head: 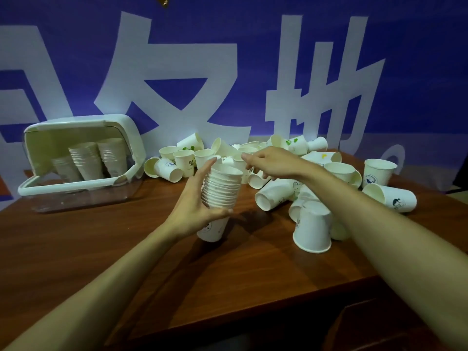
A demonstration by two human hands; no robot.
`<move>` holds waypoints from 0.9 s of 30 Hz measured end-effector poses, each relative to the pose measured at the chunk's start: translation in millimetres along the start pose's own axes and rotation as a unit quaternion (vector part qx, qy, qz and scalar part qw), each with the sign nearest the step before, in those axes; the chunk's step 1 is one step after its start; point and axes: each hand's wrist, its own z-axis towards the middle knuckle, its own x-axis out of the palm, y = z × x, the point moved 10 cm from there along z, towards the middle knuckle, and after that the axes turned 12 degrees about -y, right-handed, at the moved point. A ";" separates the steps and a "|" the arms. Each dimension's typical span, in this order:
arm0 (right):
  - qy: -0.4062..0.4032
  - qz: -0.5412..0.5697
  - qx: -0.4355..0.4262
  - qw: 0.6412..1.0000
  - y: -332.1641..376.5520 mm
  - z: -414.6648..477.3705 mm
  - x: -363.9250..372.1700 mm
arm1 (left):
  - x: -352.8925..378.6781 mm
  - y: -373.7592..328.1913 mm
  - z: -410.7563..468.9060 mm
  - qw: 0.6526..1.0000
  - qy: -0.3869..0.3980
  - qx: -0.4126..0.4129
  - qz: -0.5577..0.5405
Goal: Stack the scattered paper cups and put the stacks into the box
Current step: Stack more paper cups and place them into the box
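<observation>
My left hand (195,198) grasps a stack of cups (222,191), fingers curled round its far side and thumb across the near side. It hangs just above the table (101,249), in the middle. The stack's long axis runs from the closed base, low and nearest me, up to the open mouth, which points up and away and leans a little to the right.

My right hand (268,163) reaches leftward over the loose cups (276,196), its forefinger stretched toward the stack's mouth and the other fingers bent downward. I cannot tell whether it has hold of a cup.

The loose cups lie heaped on the far right of the table. Most are on their sides with mouths facing every way, and some stand upright. One upturned cup (311,231) sits mouth down at the near edge of the heap.

The box (63,187) stands at the far left with its white lid raised. Three finished stacks (87,160) stand in it side by side, mouths up. Behind everything hangs a blue banner (253,72) with large white characters.
</observation>
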 end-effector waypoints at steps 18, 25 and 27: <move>-0.093 0.010 -0.003 0.996 -37.0 -30.3 -42.3 | 5.6 -1.8 -1.3 0.999 -0.019 -0.035 -0.009; -0.235 0.315 0.140 0.909 -25.3 -1.9 -10.3 | -25.9 27.7 -5.5 0.992 -0.032 -0.096 -0.081; -0.195 0.447 0.162 0.858 -11.0 9.6 11.9 | -36.2 38.3 -4.4 0.990 -0.042 -0.106 -0.080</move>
